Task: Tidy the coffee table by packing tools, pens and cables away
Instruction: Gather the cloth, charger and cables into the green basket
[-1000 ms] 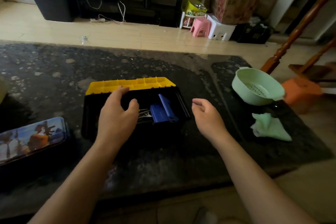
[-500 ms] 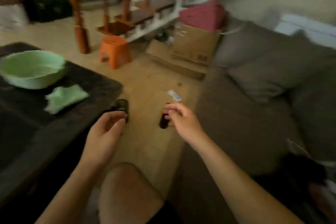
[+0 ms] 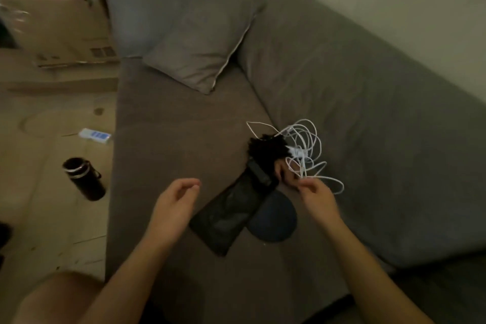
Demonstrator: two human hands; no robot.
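Note:
A tangle of white cable [image 3: 306, 139] lies on the grey sofa seat [image 3: 178, 126], next to a black tangled bundle [image 3: 265, 147]. Below them a black mesh pouch [image 3: 228, 216] lies slantwise, partly over a dark blue round thing [image 3: 277, 222]. My right hand [image 3: 315, 194] is at the near edge of the white cable, its loosely curled fingertips at the loops. My left hand [image 3: 175, 208] hovers just left of the pouch, fingers relaxed and holding nothing. The coffee table is out of view.
A grey cushion [image 3: 200, 34] leans at the sofa's far end. On the floor to the left stand a black bottle [image 3: 84, 179] and a small white and blue object [image 3: 95, 135]. A cardboard box [image 3: 60, 34] sits beyond them. My knee shows bottom left.
My view has swung right, from the toolbox on the coffee table across the floor to the sofa. Both hands came along, and the right one now reaches the white cable.

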